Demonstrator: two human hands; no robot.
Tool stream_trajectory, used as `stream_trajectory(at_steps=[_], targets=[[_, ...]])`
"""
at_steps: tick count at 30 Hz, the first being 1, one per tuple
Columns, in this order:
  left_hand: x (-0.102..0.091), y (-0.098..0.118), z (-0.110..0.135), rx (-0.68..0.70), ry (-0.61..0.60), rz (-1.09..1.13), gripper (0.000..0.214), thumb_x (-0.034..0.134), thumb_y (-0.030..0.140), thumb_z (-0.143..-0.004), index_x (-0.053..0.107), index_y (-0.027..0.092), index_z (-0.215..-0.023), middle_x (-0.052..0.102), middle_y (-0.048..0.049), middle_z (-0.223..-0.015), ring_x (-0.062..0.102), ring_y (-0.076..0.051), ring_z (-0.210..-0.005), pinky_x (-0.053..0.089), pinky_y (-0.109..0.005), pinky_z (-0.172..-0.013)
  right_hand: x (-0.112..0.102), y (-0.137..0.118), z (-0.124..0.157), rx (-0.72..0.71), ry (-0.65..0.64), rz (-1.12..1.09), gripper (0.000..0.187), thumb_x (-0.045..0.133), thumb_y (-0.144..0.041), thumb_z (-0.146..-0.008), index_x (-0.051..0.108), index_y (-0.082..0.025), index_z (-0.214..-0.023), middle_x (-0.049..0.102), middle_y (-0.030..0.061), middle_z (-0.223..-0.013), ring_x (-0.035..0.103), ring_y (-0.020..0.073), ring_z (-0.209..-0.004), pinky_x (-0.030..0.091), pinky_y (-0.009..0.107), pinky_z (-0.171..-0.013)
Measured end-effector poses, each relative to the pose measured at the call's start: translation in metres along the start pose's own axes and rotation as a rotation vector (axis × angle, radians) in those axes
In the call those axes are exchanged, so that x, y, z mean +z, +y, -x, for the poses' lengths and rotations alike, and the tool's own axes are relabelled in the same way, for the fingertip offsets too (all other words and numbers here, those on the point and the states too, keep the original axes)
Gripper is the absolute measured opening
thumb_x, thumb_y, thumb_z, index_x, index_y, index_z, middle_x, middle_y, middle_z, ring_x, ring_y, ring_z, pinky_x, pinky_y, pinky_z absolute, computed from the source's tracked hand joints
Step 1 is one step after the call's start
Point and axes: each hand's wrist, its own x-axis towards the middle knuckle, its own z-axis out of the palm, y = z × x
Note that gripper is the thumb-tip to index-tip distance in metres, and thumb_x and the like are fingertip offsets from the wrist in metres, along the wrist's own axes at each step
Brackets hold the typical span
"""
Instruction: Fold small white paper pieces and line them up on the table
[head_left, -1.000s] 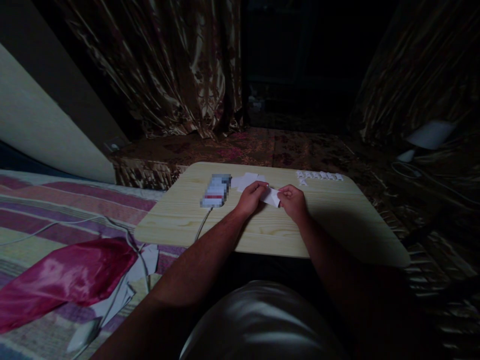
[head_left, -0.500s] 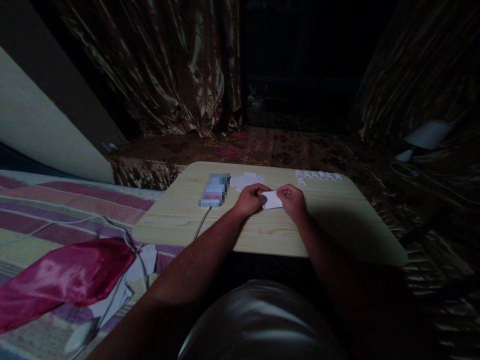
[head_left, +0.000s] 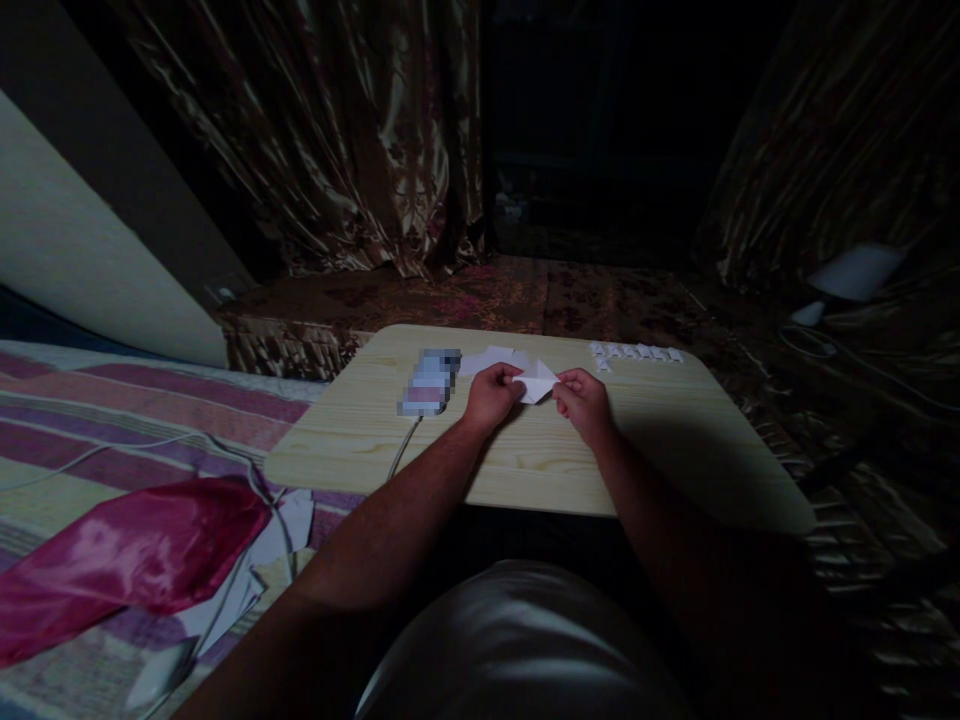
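Between my hands, above the wooden table (head_left: 525, 465), is a small white piece of paper (head_left: 537, 383) with a crease across it and pointed corners at top and bottom. My left hand (head_left: 491, 394) pinches its left end. On the right end, my right hand (head_left: 583, 402) closes with thumb and fingers. Flat white paper sheets (head_left: 491, 358) lie just behind my left hand. Small folded paper pieces (head_left: 637, 352) stand in a row near the table's far right edge, with one more in front of the row.
A blurred-out phone-like device (head_left: 430, 382) with a cable (head_left: 403, 448) lies on the table's left part. To the left, a striped bed (head_left: 150, 410) carries a shiny pink cloth (head_left: 142, 550) and loose papers (head_left: 281, 530). A lamp (head_left: 859, 272) stands at the far right.
The paper was a flat rectangle between my hands; now it shows a crease and pointed corners. Both hands have shifted slightly with it.
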Motion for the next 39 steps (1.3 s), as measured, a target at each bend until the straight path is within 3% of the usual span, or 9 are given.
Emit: stream_trajectory(at_steps=[10,16,21,39], targets=[[0.0021,-0.0041,0.0018,0.143,-0.055,-0.019,0.026,0.065,0.015,-0.063,0.062,0.018,-0.088,0.057,0.0033,-0.069,0.049,-0.011,-0.059,0.038,-0.022,-0.055,-0.0029,0.0026,-0.0009,-0.004,-0.022,-0.038,0.020,0.069,-0.036,-0.072,0.060,-0.020,-0.078,0.061,-0.0032,-0.058,0.049,0.0087,-0.042,0.034,0.021,-0.038],[0.0024,-0.0022,0.0042,0.165,-0.039,-0.096,0.024,0.065,0.015,-0.063,0.059,0.018,-0.086,0.056,0.0041,-0.068,0.047,-0.010,-0.058,0.036,-0.022,-0.055,-0.0042,0.0013,0.0001,0.015,-0.071,-0.019,0.039,0.062,-0.054,-0.082,0.056,-0.019,-0.066,0.058,-0.0016,-0.054,0.047,0.0079,-0.040,0.033,0.021,-0.037],[0.0035,0.0005,0.0062,0.260,-0.044,-0.145,0.012,0.063,0.016,-0.068,0.056,0.018,-0.078,0.056,0.0029,-0.070,0.047,-0.011,-0.062,0.036,-0.023,-0.058,-0.0040,0.0020,-0.0005,0.059,-0.095,-0.006,0.044,0.064,-0.060,-0.079,0.056,-0.019,-0.067,0.061,-0.0001,-0.057,0.050,0.0083,-0.041,0.033,0.021,-0.036],[0.0056,0.0013,0.0080,0.207,-0.083,-0.041,0.017,0.071,0.025,-0.069,0.065,0.016,-0.082,0.065,-0.0006,-0.073,0.055,-0.012,-0.064,0.042,-0.023,-0.060,-0.0056,0.0022,-0.0008,0.076,-0.149,-0.011,0.031,0.072,-0.046,-0.071,0.061,-0.018,-0.074,0.066,0.0014,-0.062,0.052,0.0093,-0.045,0.036,0.021,-0.040]])
